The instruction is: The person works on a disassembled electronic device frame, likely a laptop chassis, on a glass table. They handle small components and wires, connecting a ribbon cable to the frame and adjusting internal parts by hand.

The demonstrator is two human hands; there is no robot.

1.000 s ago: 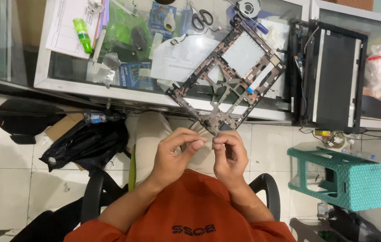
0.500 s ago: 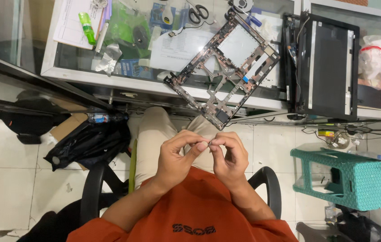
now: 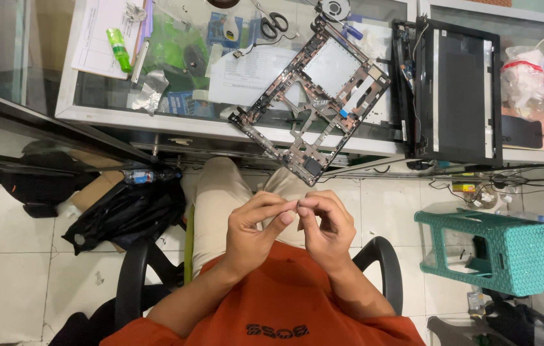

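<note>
Both hands' (image 3: 294,224) fingertips pinched together over the lap, perhaps on something tiny.

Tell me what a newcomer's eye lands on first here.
First, the left hand and right hand, fingertips pinched together over the lap at the centre; whatever they pinch is too small to see. Next, the stripped laptop frame, lying askew and overhanging the glass counter's near edge. To its right lies a black laptop lid; a teal plastic stool stands on the floor.
</note>
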